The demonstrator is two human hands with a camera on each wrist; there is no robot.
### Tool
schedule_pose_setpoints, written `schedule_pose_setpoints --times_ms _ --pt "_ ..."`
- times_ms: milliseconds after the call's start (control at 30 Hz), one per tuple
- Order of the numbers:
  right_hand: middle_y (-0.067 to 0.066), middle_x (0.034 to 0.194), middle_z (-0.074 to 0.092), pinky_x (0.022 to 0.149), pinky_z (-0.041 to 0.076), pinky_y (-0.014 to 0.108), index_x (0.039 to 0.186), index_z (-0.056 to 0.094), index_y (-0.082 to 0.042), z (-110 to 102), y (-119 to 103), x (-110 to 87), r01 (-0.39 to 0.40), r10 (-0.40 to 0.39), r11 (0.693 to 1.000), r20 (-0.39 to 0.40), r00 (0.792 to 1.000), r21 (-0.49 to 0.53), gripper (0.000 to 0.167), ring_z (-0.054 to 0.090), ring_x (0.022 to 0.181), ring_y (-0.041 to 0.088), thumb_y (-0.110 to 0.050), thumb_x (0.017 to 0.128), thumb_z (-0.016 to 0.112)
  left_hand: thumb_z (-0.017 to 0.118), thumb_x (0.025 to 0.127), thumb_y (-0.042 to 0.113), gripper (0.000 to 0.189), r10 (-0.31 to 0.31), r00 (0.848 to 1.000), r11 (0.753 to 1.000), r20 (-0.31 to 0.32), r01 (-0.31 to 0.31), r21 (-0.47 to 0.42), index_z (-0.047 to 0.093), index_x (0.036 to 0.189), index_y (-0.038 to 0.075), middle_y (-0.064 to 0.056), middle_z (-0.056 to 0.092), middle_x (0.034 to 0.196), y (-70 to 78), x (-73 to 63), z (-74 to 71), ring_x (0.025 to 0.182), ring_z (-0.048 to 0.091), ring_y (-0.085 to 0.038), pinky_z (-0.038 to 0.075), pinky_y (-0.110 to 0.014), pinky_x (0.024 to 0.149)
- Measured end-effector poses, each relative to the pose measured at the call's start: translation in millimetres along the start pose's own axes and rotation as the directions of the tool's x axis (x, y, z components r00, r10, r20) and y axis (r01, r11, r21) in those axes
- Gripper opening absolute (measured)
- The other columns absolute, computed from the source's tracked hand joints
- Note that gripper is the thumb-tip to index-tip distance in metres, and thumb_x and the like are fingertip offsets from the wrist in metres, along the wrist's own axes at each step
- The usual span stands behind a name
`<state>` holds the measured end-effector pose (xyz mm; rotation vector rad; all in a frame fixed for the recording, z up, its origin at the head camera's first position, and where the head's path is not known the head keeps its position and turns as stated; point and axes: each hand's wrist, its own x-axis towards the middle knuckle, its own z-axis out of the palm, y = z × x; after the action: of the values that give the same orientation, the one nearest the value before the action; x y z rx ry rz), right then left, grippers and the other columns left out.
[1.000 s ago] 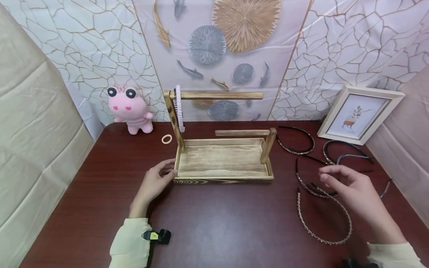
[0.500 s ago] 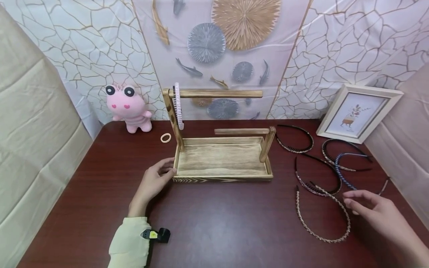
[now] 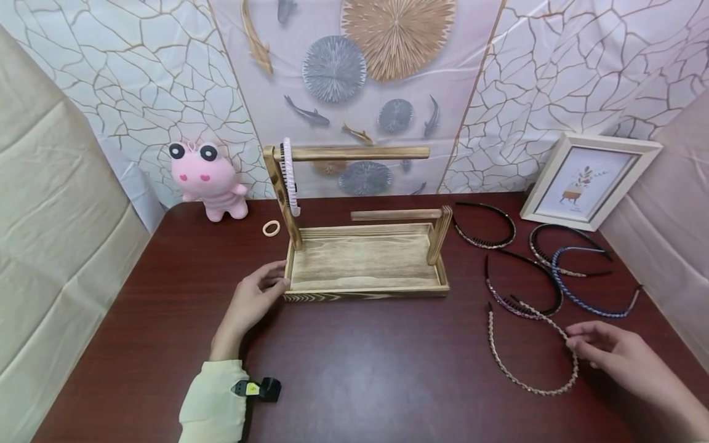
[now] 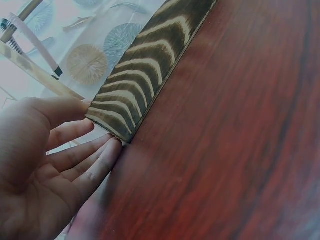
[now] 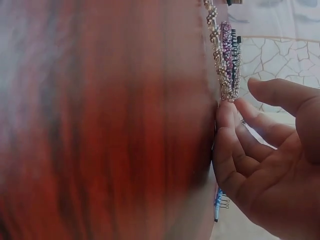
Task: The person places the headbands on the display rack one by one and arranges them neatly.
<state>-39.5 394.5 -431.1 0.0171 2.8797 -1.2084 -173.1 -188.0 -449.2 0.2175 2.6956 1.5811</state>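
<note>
A wooden tray stand (image 3: pixel 365 261) has two upright posts with horizontal bars. A pale pink toothed headband (image 3: pixel 290 178) hangs on the taller bar at the left. My left hand (image 3: pixel 256 298) holds the tray's left end. In the left wrist view its fingertips (image 4: pixel 112 145) meet the lower corner of the striped front wall. My right hand (image 3: pixel 620 354) is at the right side of a beaded gold headband (image 3: pixel 501 363) lying on the table. In the right wrist view, fingertips touch that headband (image 5: pixel 217 50), while the thumb stands apart from it.
More headbands lie at the right: a purple-beaded one (image 3: pixel 501 298), a blue one (image 3: pixel 565 292) and black ones, one near the tray (image 3: pixel 512 231). A picture frame (image 3: pixel 592 181) stands behind them. A pink plush toy (image 3: pixel 207 181) and small ring (image 3: pixel 271 228) sit at back left.
My right hand has moved from above the headbands down and right, then to the beaded gold headband's right side. My left hand has stayed at the tray.
</note>
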Motion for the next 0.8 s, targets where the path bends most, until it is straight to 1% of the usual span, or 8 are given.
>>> schedule_pose_setpoints --times_ms 33,133,267,400,600,733,800 --pt "-0.018 0.077 0.067 0.054 0.045 0.019 0.098 0.065 0.005 -0.2 0.3 -0.5 -0.001 0.001 1.000 0.010 1.000 -0.007 0.008 0.057 0.066 -0.003 -0.001 0.094 0.062 0.068 0.095 0.020 0.042 -0.002 1.000 1.000 -0.001 0.002 0.000 0.060 0.135 0.011 -0.012 0.070 0.116 0.2 -0.1 -0.1 0.106 0.066 -0.025 0.052 -0.038 0.090" --pt "-0.016 0.072 0.062 0.053 0.042 0.020 0.096 0.065 0.006 -0.1 0.9 -2.6 -0.011 0.013 0.998 0.034 0.999 -0.066 0.010 0.053 0.063 -0.002 -0.003 0.094 0.063 0.068 0.095 0.021 0.042 -0.005 1.000 1.000 0.000 0.005 0.001 0.060 0.135 0.011 -0.012 0.070 0.116 0.3 -0.2 -0.2 0.106 0.066 -0.025 0.051 -0.038 0.090" --pt "-0.014 0.069 0.059 0.053 0.041 0.019 0.095 0.067 0.003 0.1 0.7 -4.2 -0.036 0.042 0.990 0.038 0.998 -0.137 0.011 0.051 0.062 -0.004 -0.008 0.092 0.067 0.068 0.095 0.021 0.042 -0.005 1.000 1.000 0.004 0.005 0.000 0.060 0.135 0.011 -0.013 0.069 0.116 0.2 -0.1 -0.5 0.106 0.066 -0.025 0.051 -0.036 0.090" --pt "-0.016 0.072 0.063 0.055 0.042 0.016 0.094 0.067 0.003 0.6 3.1 -4.7 -0.022 0.027 0.989 0.032 0.999 -0.144 0.009 0.053 0.064 -0.007 -0.005 0.090 0.069 0.068 0.095 0.021 0.042 -0.003 1.000 1.000 0.002 0.003 -0.003 0.060 0.135 0.011 -0.013 0.069 0.116 0.6 0.2 -1.0 0.105 0.066 -0.025 0.052 -0.033 0.088" --pt "-0.018 0.073 0.063 0.056 0.041 0.013 0.090 0.067 0.002 1.9 7.4 -6.4 0.027 -0.027 0.994 0.003 1.000 -0.110 0.004 0.054 0.065 -0.008 0.001 0.087 0.069 0.068 0.095 0.021 0.042 -0.005 1.000 1.000 0.005 0.005 -0.008 0.060 0.135 0.011 -0.013 0.069 0.116 0.6 0.3 -1.0 0.105 0.067 -0.025 0.052 -0.031 0.087" --pt "-0.018 0.075 0.066 0.055 0.044 0.016 0.091 0.066 0.004 1.4 8.3 -7.5 0.033 -0.033 0.999 0.001 0.999 -0.036 0.002 0.056 0.065 -0.006 0.004 0.089 0.066 0.068 0.095 0.020 0.042 -0.009 1.000 1.000 0.005 0.009 -0.003 0.060 0.135 0.010 -0.013 0.069 0.116 -0.2 0.2 -0.8 0.105 0.066 -0.026 0.051 -0.029 0.086" --pt "-0.017 0.078 0.068 0.055 0.046 0.018 0.092 0.066 0.005 0.6 8.7 -7.6 0.028 -0.028 0.999 0.008 1.000 0.016 0.003 0.058 0.066 -0.004 0.004 0.091 0.064 0.067 0.095 0.020 0.042 -0.008 1.000 1.000 0.004 0.008 -0.002 0.060 0.135 0.009 -0.014 0.070 0.115 -0.6 0.2 -0.5 0.104 0.066 -0.026 0.051 -0.028 0.086"
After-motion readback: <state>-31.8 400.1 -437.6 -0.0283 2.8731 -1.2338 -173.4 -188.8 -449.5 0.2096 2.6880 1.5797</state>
